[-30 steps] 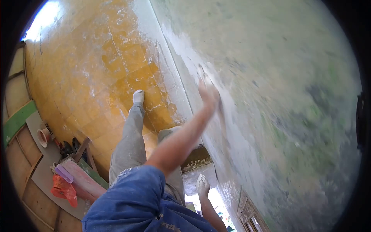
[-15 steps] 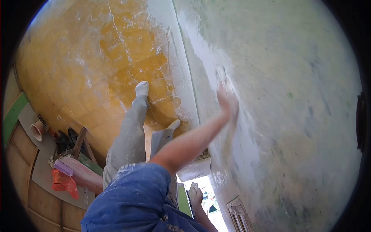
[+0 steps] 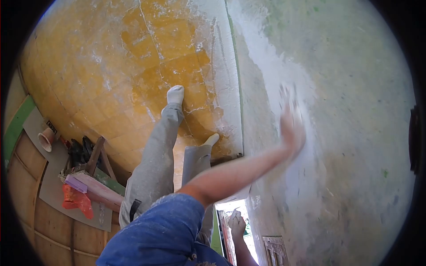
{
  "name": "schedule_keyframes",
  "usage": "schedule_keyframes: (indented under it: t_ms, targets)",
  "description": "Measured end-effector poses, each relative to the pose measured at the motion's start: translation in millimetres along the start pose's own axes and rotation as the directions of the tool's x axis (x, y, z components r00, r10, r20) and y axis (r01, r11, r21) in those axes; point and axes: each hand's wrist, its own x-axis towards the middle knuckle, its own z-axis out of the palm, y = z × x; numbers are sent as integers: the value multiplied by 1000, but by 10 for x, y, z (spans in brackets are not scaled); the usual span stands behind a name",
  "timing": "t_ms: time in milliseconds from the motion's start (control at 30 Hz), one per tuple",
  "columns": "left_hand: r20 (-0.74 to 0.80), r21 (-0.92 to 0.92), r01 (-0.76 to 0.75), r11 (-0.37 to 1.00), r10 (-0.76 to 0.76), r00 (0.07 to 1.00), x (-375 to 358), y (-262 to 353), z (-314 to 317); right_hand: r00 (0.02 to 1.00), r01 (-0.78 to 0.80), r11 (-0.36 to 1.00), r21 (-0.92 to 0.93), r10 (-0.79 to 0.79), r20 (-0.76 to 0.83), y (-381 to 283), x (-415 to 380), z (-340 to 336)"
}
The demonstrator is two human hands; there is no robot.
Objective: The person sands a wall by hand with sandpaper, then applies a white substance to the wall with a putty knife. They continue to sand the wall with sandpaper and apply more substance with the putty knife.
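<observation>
My left hand (image 3: pixel 291 124) is raised against the pale greenish wall (image 3: pixel 355 133), over a whitish patch. Its fingers look stretched out and apart but are blurred by motion; nothing can be made out in them. Lower down, by the bright opening, my right hand (image 3: pixel 237 222) is closed, its fingers curled, whitish as if dusty. What it holds, if anything, cannot be seen. A blue sleeve (image 3: pixel 155 230) covers my left upper arm.
Feet in white socks (image 3: pixel 175 95) are over the worn yellow floor (image 3: pixel 133 88). At the left are a red bag (image 3: pixel 76 201), a purple block (image 3: pixel 76 183), a pinkish pot (image 3: pixel 45 139), dark shoes (image 3: pixel 79 151) and a wooden frame (image 3: pixel 94 155). A slatted wooden piece (image 3: pixel 275 250) is at bottom right.
The whole view has shifted, with floor and feet further right. My left hand appears further right and lower in view, over the whitish patch. My right hand is still closed, slightly further right.
</observation>
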Motion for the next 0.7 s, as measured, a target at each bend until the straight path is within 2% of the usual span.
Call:
schedule_keyframes:
  t_ms: [33,67,100,133,167,200,267,333,400,467,533,567,633,700]
  targets:
    - [-85,-1,20,1000,-20,996,359,-114,77,999,-2,996,-87,5,43,-109,-8,21]
    - [-83,-34,122,992,-124,989,645,-322,84,996,-1,984,-176,16,84,-182,-17,42]
    - [-81,-68,223,972,-229,970,929,-527,89,996,-10,998,-65,16,83,-92,13,82]
    - [-78,-101,321,942,-329,941,1211,-734,96,997,-18,997,-71,23,79,-5,18,52]
    - [-87,-183,328,927,-348,933,1253,-748,102,989,76,980,-181,-50,141,83,45,14]
    - [-111,-147,271,951,-288,951,1025,-697,102,969,178,943,-281,-118,216,156,76,-9]
    - [-95,2,116,993,-116,989,273,-331,15,964,205,934,-291,-141,227,199,137,-26]
    - [-3,-5,68,998,-68,998,-355,-56,-58,970,-62,978,-198,106,217,135,216,-105]
    - [13,-14,57,998,-56,998,-420,-87,-37,993,-83,990,-116,91,71,-496,109,-16]
    - [-110,9,42,999,-41,993,45,-306,44,997,61,980,-187,-52,53,-192,220,-273]
    - [-315,26,-4,1000,12,949,860,-839,208,997,72,967,-245,-62,48,-136,239,-397]
    - [-219,-73,159,985,-171,961,1152,-629,44,998,49,970,-240,-39,47,-56,241,-444]
    - [-82,-346,265,900,-311,947,1522,-614,-98,999,20,973,-232,-8,52,-61,189,-403]
    - [-156,-206,159,966,-193,969,1081,-665,84,995,-102,982,162,98,30,-248,99,-191]
